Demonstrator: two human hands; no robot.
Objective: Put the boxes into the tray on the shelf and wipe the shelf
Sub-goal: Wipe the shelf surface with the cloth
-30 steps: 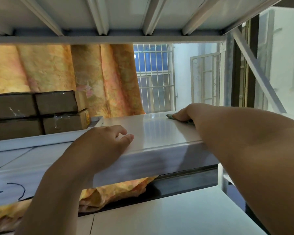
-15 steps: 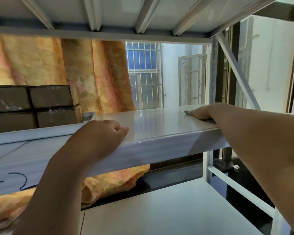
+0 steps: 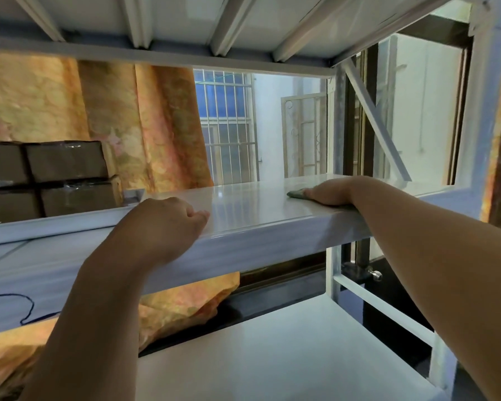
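Observation:
Several brown cardboard boxes (image 3: pixel 67 164) sit stacked in a white tray (image 3: pixel 70 218) on the left of the white metal shelf (image 3: pixel 252 206). My right hand (image 3: pixel 329 193) lies flat on a green cloth (image 3: pixel 296 193) and presses it onto the shelf's right part, near the back edge. My left hand (image 3: pixel 164 224) rests on the shelf's front edge beside the tray's corner, with its fingers loosely curled and nothing in it.
An orange patterned curtain (image 3: pixel 145 123) hangs behind the shelf and bunches up below it. A barred window (image 3: pixel 229 125) shows past the curtain. Another shelf board (image 3: pixel 272 351) lies below, and the rack's ribbed top (image 3: pixel 214 21) is close overhead. An upright post and diagonal brace (image 3: pixel 370 117) stand at right.
My right hand has slid the green cloth to the right along the shelf. The fingers of my left hand have curled in more while it stays on the front edge.

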